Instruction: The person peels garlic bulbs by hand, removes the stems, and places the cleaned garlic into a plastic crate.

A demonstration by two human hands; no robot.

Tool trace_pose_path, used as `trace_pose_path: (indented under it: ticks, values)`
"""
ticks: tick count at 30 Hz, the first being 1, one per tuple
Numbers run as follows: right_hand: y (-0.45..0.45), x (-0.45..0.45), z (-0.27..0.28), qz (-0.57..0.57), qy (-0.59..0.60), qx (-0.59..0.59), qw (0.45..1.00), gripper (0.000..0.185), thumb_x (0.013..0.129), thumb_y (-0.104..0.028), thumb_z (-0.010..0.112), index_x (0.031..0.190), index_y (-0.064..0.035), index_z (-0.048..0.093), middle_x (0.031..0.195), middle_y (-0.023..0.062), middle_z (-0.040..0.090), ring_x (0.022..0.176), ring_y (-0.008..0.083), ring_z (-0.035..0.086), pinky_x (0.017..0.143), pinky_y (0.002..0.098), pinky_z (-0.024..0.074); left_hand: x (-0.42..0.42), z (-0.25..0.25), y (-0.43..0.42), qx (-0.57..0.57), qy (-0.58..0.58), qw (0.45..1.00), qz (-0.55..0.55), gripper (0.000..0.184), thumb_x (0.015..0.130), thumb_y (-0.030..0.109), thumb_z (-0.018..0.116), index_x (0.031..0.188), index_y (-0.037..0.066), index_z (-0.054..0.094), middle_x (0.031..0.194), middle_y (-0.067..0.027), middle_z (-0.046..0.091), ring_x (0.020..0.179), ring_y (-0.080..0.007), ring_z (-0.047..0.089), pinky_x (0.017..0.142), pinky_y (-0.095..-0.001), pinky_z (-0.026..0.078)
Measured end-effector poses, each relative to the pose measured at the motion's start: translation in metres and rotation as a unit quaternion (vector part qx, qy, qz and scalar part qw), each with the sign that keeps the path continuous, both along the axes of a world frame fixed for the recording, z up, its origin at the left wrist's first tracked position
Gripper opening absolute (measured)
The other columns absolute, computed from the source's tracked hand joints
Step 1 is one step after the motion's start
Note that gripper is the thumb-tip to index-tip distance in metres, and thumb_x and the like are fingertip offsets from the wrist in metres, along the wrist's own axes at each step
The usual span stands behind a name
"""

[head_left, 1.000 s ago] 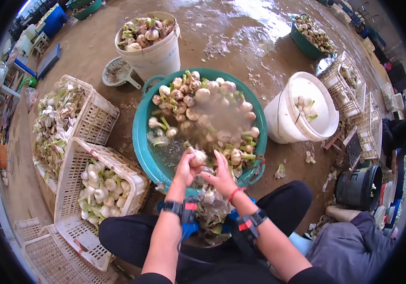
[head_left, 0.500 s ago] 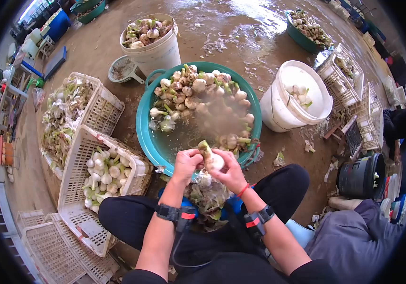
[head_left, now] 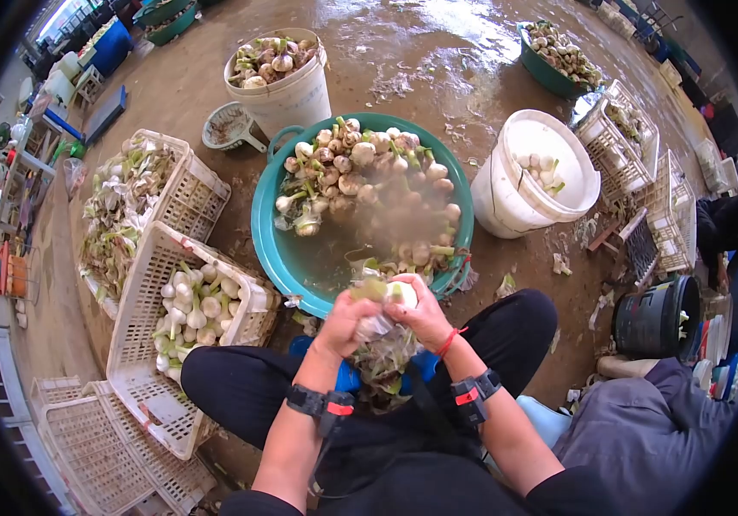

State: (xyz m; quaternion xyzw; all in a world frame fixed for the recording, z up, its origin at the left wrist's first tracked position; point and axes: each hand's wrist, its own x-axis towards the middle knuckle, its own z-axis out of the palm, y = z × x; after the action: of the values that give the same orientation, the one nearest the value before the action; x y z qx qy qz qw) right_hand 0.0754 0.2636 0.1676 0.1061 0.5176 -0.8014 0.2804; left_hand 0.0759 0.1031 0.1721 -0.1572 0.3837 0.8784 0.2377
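My right hand (head_left: 421,316) is closed round a white garlic bulb (head_left: 402,295), over the near rim of a teal tub (head_left: 259,225). Close beside it, my left hand (head_left: 351,322) is closed on loose garlic skin (head_left: 370,326), which is blurred by motion. Murky water fills the tub, with many unpeeled garlic bulbs (head_left: 347,163) heaped at its far side. Between my knees lies a pile of stripped skins (head_left: 383,365).
Left of me, one crate (head_left: 141,361) holds clean garlic and another (head_left: 201,191) holds skins. A bucket (head_left: 287,103) of garlic stands behind the tub, a white bucket (head_left: 506,193) to its right. Someone in grey clothing (head_left: 635,439) sits at my right.
My left hand has pulled skin off the bulb and moved slightly down. The bulb in my right hand now looks whiter, with its outer layer stripped.
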Motion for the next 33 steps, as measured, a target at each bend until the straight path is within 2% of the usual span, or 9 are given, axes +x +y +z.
trace_pose_path:
  ticks: [4,10,15,17,20,23,25,28,33]
  values:
    - [0.003,-0.004,0.012,0.109,0.025,-0.092,0.989,0.045,0.076,-0.014,0.068,0.114,-0.0112,0.043,0.096,0.0015,0.051,0.081,0.0096,0.053,0.065,0.0237,0.046,-0.007,-0.02,-0.014,-0.043,0.007,0.998,0.056,0.028,0.075,0.002,0.053,0.103,-0.001,0.056,0.09,-0.0075,0.062,0.074,-0.0169,0.062,0.066,-0.0268,0.052]
    - [-0.001,-0.013,-0.009,-0.076,-0.008,-0.232,0.97,0.038,0.083,-0.031,0.058,0.108,-0.0052,0.048,0.096,0.0041,0.054,0.094,0.0165,0.054,0.082,0.0302,0.0441,0.013,-0.017,0.013,-0.168,0.049,0.981,0.086,0.02,0.081,0.004,0.055,0.101,0.003,0.058,0.079,0.0001,0.061,0.069,-0.0111,0.058,0.061,-0.0243,0.048]
    - [0.0,-0.039,-0.013,-0.304,0.016,-0.106,0.947,0.024,0.092,-0.025,0.048,0.102,-0.0052,0.054,0.091,0.0065,0.06,0.085,0.0162,0.059,0.076,0.031,0.0469,0.04,-0.027,-0.001,-0.187,0.091,0.946,-0.249,0.022,0.072,0.008,0.064,0.092,0.003,0.06,0.066,0.0019,0.053,0.06,-0.0097,0.051,0.053,-0.0253,0.042]
    - [-0.003,-0.043,-0.035,-0.295,0.037,0.007,0.955,0.02,0.091,-0.023,0.051,0.099,-0.0046,0.054,0.09,0.0054,0.06,0.081,0.014,0.058,0.073,0.0282,0.0473,0.036,-0.027,-0.009,-0.324,0.132,0.824,-0.447,0.022,0.071,0.003,0.062,0.093,0.003,0.06,0.069,-0.0035,0.056,0.065,-0.011,0.055,0.06,-0.0249,0.046]
    - [-0.061,-0.052,-0.011,-0.24,0.015,0.029,0.97,0.016,0.087,-0.02,0.058,0.09,-0.0046,0.055,0.086,0.003,0.06,0.076,0.009,0.056,0.066,0.024,0.0482,0.034,-0.066,-0.019,-0.395,0.304,0.776,-0.385,0.03,0.066,0.012,0.066,0.094,0.002,0.061,0.072,-0.011,0.059,0.075,-0.0143,0.058,0.068,-0.0289,0.046]
    - [-0.147,-0.05,0.018,0.013,0.112,-0.014,0.994,0.037,0.088,-0.028,0.055,0.116,-0.0042,0.052,0.1,0.0064,0.055,0.083,0.0134,0.054,0.072,0.0262,0.0444,-0.019,-0.107,-0.043,-0.462,0.125,0.86,-0.177,0.023,0.085,0.029,0.056,0.098,0.01,0.06,0.093,-0.0136,0.06,0.085,-0.0258,0.057,0.081,-0.0352,0.043]
    - [-0.172,-0.051,0.041,0.041,0.153,0.002,0.987,0.039,0.089,-0.026,0.053,0.12,-0.0033,0.05,0.097,0.0083,0.051,0.084,0.0164,0.053,0.074,0.0257,0.0423,-0.055,-0.168,-0.071,-0.668,0.073,0.741,0.018,0.032,0.084,0.032,0.056,0.107,0.011,0.051,0.105,-0.0139,0.052,0.097,-0.0282,0.05,0.085,-0.0411,0.038]
    - [-0.146,-0.063,0.022,-0.037,0.243,0.131,0.961,0.034,0.087,-0.019,0.054,0.116,-0.0015,0.051,0.092,0.0086,0.049,0.084,0.0169,0.053,0.075,0.0267,0.0435,-0.132,-0.232,-0.102,-0.531,-0.156,0.798,0.239,0.059,0.078,0.031,0.065,0.129,0.017,0.038,0.132,-0.0115,0.036,0.116,-0.0315,0.039,0.094,-0.0477,0.034]
    - [-0.074,-0.078,-0.062,0.015,0.128,0.315,0.94,0.054,0.083,-0.016,0.06,0.131,-0.0098,0.036,0.116,0.01,0.043,0.094,0.0195,0.052,0.08,0.0296,0.0468,-0.158,-0.208,-0.099,-0.204,-0.13,0.958,0.154,0.037,0.077,0.022,0.064,0.109,0.018,0.046,0.09,-0.0014,0.06,0.073,-0.0166,0.061,0.049,-0.0258,0.051]
